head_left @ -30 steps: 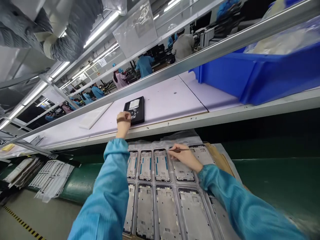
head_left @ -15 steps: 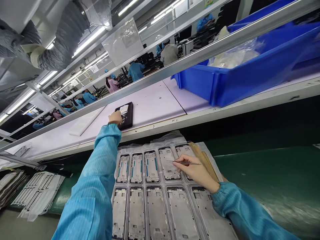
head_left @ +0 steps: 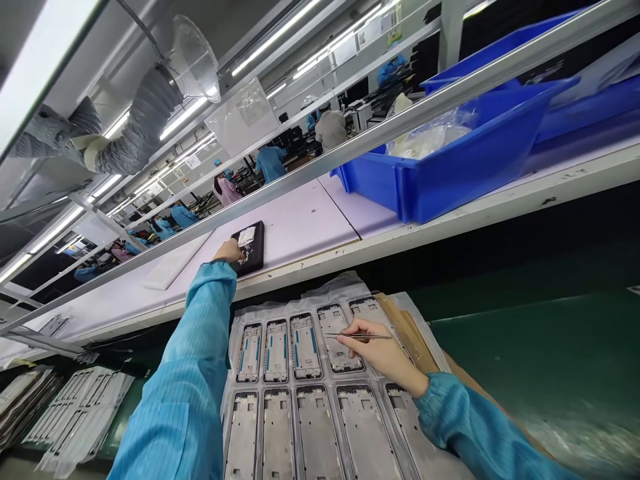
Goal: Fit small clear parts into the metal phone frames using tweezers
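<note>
left hand (head_left: 229, 251) outstretched, right hand (head_left: 375, 350) curled, wrist bent

Light-blue smock sleeves (head_left: 193, 373) (fine darker stripes), cuffs (head_left: 433, 395) gathered at wrists.

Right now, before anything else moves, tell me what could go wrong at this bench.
The fine tweezers in the right hand are just over a metal phone frame, so a slip could scratch it. The left hand is against the black pad, beside small bright bits; the pad lies near the edge of the white shelf, so a nudge might scatter them.
</note>
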Demonstrator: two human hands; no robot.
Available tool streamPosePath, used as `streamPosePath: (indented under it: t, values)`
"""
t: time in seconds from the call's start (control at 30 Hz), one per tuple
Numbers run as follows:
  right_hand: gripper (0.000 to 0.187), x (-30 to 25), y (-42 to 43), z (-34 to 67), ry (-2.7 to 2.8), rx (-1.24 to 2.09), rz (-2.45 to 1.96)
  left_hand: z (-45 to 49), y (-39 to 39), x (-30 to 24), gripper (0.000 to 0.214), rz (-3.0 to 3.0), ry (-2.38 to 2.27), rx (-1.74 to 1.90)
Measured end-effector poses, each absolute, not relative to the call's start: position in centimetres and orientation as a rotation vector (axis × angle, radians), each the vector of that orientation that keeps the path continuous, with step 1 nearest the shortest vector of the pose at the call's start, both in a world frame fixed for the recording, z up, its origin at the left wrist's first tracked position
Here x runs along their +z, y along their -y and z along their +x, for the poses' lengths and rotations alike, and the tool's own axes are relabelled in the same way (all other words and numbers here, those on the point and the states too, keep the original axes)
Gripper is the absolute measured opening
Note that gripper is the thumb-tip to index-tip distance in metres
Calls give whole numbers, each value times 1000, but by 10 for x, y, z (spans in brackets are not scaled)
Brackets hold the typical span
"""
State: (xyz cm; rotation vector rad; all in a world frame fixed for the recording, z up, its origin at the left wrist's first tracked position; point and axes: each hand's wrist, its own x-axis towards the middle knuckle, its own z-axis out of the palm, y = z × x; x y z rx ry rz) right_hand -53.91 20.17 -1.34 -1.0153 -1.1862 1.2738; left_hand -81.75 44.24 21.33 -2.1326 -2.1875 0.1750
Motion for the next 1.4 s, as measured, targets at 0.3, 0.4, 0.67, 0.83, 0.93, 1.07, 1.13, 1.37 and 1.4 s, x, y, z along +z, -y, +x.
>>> streamPosePath:
  t: [0.3,0.4,0.67,0.83,0.93,1.07,1.13,1.37,1.4]
  values:
    - [37,-19,-194,-530,1151,1262,-1050,-800,-446,213,9,-2299,2028,76]
    - [40,-20,-193,-528,1130,1245,-1056,-794,-445,209,7,-2376,1975,99]
    - [40,-30,-185,-520,1118,1239,-1107,-800,-438,201,12,-2360,1954,158]
    - [43,-24,-177,-509,1123,1237,-1087,-794,-430,195,14,-2224,1964,241]
    - [44,-19,-172,-507,1099,1220,-1091,-787,-424,194,16,-2167,1950,290]
    - [45,-12,-163,-503,1090,1205,-1092,-783,-416,198,21,-2117,1914,347]
    - [46,-10,-159,-501,1085,1211,-1086,-780,-414,199,27,-2098,1909,377]
    - [48,-7,-150,-498,1057,1206,-1067,-758,-410,191,40,-2002,1986,425]
    - [48,-6,-150,-498,1057,1202,-1064,-755,-409,191,40,-1987,2005,419]
